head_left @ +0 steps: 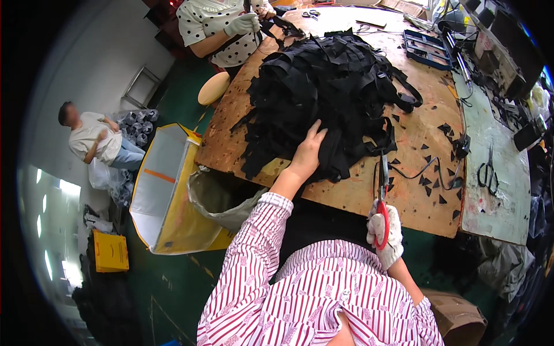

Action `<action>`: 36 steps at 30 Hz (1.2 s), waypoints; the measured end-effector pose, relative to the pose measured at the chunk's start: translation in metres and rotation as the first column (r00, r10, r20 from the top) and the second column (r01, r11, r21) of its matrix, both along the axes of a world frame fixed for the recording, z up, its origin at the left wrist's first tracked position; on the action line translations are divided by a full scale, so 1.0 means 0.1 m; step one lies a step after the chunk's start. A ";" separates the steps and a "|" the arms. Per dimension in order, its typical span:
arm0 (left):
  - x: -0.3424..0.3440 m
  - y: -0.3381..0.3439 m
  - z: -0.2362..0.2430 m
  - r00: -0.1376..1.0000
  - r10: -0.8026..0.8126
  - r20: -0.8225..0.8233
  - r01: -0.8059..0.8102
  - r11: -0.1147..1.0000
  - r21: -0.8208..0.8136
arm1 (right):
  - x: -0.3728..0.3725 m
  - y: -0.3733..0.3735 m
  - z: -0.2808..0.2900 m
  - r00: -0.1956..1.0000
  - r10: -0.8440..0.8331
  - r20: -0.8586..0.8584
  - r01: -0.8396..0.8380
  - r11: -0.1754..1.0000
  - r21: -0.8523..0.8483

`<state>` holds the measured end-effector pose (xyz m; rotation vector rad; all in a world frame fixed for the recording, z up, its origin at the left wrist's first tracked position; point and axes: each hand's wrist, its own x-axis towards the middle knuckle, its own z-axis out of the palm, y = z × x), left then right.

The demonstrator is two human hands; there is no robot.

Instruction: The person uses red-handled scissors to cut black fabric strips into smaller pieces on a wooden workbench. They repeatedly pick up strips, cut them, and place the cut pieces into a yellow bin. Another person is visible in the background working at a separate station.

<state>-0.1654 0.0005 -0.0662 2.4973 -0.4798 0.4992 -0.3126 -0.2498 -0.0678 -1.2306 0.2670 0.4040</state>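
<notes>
A big heap of black fabric strips point(329, 86) lies on the wooden table. My bare left hand point(307, 154) rests on the near side of the heap, its visible fingers stretched out and apart. At the table's near edge my right hand point(388, 232), in a white knitted glove, is closed around the red handles of a pair of scissors point(382, 216). The blades point away from me, toward the table, close to the heap's right side. Beside them a thin black strip point(412, 173) curls over the wood.
Small black triangular scraps point(427, 181) dot the table's right side. Black-handled scissors point(488, 176) lie on the greenish board, with a blue tray point(427, 49) farther back. A co-worker's gloved hand point(242, 24) is across the table. A yellow bin point(179, 202) and grey sack point(216, 202) stand left.
</notes>
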 end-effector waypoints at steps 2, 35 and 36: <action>0.08 -0.03 -0.09 0.998 0.032 -0.048 -0.032 0.999 0.013 | -0.02 -0.01 -0.04 1.000 0.015 -0.007 -0.015 1.000 0.009; -0.04 -0.13 0.19 0.980 0.000 -0.198 -0.156 0.618 -0.770 | -0.07 0.00 0.17 0.999 -0.043 -0.010 0.042 0.998 -0.050; -0.10 -0.11 0.29 0.979 -0.053 -0.195 -0.132 0.559 -0.819 | -0.06 0.04 0.18 0.998 -0.065 0.010 0.065 0.996 -0.066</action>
